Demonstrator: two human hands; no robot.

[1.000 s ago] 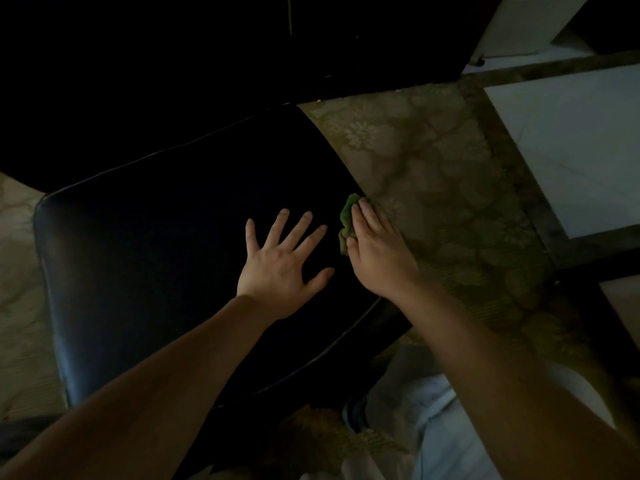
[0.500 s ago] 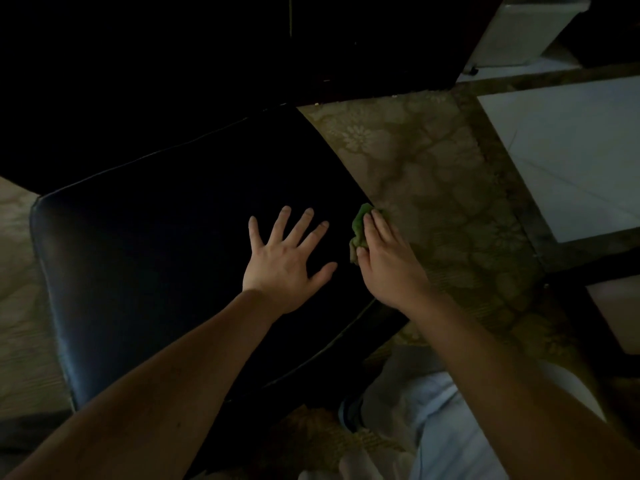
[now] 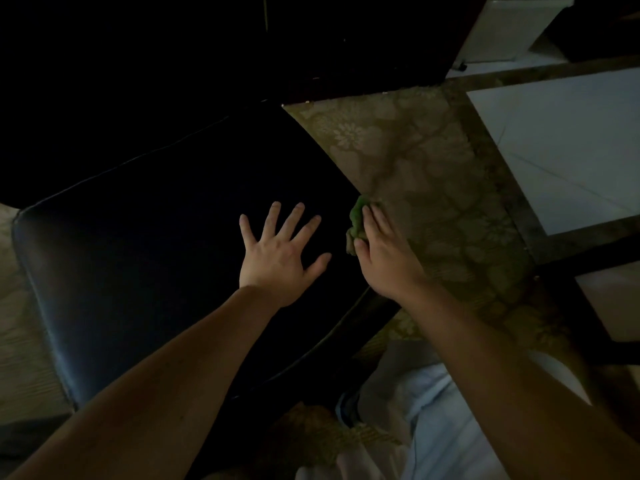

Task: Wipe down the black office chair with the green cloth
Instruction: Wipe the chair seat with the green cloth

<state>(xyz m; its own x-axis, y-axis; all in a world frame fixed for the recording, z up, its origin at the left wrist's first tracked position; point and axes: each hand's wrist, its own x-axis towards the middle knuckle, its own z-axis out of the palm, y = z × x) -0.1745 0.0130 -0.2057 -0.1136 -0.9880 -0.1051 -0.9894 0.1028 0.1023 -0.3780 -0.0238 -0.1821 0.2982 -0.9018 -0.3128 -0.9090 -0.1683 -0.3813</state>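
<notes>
The black office chair's seat (image 3: 145, 258) fills the left and middle of the head view, very dark, with a piped edge. My left hand (image 3: 277, 254) rests flat on the seat with its fingers spread. At the seat's right edge, my right hand (image 3: 384, 254) presses the bunched green cloth (image 3: 355, 220). Its fingers lie fairly straight over the cloth. Only a small part of the cloth shows beside the index finger and thumb. The chair's back is lost in the dark area above the seat.
A patterned olive carpet (image 3: 433, 174) lies to the right of the seat. White floor tiles (image 3: 561, 147) with dark borders lie beyond it. A white box (image 3: 509, 26) stands at the top right. My light trousers (image 3: 450, 427) show at the bottom.
My right hand has slid the cloth a little to the right along the seat's edge. My left hand has stayed flat on the seat.
</notes>
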